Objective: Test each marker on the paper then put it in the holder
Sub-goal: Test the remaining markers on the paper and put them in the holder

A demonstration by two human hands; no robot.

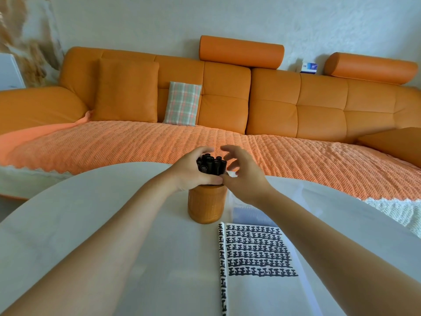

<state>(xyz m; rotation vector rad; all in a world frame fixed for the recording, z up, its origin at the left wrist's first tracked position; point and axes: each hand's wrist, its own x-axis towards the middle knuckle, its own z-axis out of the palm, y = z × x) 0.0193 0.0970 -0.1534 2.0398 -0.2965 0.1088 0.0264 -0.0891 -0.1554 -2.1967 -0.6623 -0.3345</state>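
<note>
An orange woven holder [206, 207] stands on the white table [91, 213], with a bundle of several black markers [211, 164] sticking up out of it. My left hand [193, 171] wraps round the bundle from the left, thumb across the near side just above the holder's rim. My right hand [245, 173] is at the bundle's right, fingers spread and loosely bent beside the marker tops, thumb meeting my left thumb. White paper [257, 252] covered with rows of black marker strokes lies in front of the holder to the right.
A see-through plastic sheet or bag [250, 215] lies under my right wrist behind the paper. An orange sofa [273, 106] with a textured cover and cushions runs behind the table's far edge.
</note>
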